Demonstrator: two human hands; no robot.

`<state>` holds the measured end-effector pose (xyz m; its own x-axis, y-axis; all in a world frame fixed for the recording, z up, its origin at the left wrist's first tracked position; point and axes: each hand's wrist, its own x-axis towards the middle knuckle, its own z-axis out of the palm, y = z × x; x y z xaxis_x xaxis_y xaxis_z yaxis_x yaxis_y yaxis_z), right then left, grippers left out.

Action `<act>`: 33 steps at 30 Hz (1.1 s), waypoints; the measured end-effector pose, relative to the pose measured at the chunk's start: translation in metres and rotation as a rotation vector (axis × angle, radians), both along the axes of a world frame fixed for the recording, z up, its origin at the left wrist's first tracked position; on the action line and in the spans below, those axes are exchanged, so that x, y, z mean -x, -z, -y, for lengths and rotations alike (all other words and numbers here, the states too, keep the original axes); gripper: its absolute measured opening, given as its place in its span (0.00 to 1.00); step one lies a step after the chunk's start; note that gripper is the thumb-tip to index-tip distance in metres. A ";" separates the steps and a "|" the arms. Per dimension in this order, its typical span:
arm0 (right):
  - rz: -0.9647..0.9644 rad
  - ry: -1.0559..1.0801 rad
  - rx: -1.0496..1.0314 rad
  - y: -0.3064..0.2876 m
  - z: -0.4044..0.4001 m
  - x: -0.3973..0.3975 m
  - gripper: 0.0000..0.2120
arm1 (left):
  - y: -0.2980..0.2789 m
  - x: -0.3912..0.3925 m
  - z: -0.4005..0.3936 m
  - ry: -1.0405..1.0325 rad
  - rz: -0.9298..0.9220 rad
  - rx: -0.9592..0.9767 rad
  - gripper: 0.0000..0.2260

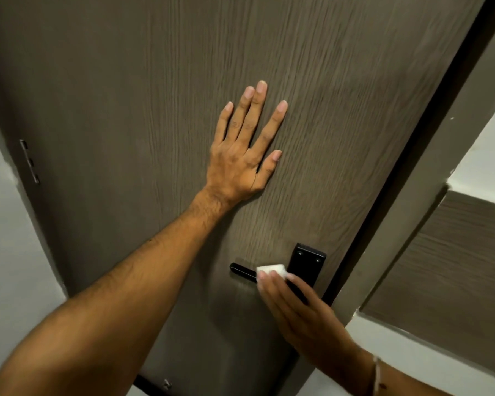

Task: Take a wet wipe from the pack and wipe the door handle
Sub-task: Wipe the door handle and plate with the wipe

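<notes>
Nearest the camera, at the lower right, a folded white wet wipe [271, 270] is pressed against the black door handle [242, 272] by the right hand [296, 302], whose fingers are closed over the pad and over the part of the lever next to the black backplate [307, 262]. Only the rounded free end of the lever is left uncovered, out to the left of that hand. A thin bracelet [377, 372] is worn at the right wrist.

Farther up, the left hand [245, 155] is laid flat on the brown wood-grain door [126, 110], fingers spread and nothing held, apparently to steady the panel. To the far left of that hand, hinge hardware [29, 161] is seen at the door's edge; to the right of both hands, the dark gap at the frame [429, 124] and a pale wall [486, 150] are visible.

The pack is not in view. With a wipe already out and in contact with the lever, the first part of the task is judged done and the wiping under way; the exposed lever end and possibly the backplate appear left to be covered, though how much has been cleaned cannot be told.
</notes>
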<state>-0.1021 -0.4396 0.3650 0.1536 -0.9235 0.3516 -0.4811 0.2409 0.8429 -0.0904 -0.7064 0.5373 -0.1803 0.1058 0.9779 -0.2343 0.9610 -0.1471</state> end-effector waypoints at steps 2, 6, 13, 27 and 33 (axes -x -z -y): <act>0.142 -0.132 0.079 0.000 0.034 -0.010 0.25 | 0.000 0.000 0.000 -0.002 0.002 0.001 0.28; 0.331 -0.234 0.153 -0.005 0.065 -0.021 0.24 | 0.000 0.000 0.002 -0.002 0.001 0.004 0.28; 0.046 0.029 0.141 0.009 -0.012 0.000 0.25 | 0.002 0.004 0.004 -0.012 -0.004 0.015 0.28; 0.164 0.000 0.148 0.005 0.009 -0.014 0.26 | 0.005 0.000 0.000 -0.005 0.012 -0.021 0.26; 0.070 0.205 -0.040 0.028 -0.037 -0.002 0.45 | 0.041 0.001 -0.010 -0.003 -0.009 -0.135 0.28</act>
<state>-0.0999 -0.4027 0.3371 -0.0620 -0.9462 0.3177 -0.4835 0.3069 0.8198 -0.0911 -0.6959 0.4966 -0.1716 -0.0275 0.9848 -0.2382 0.9711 -0.0144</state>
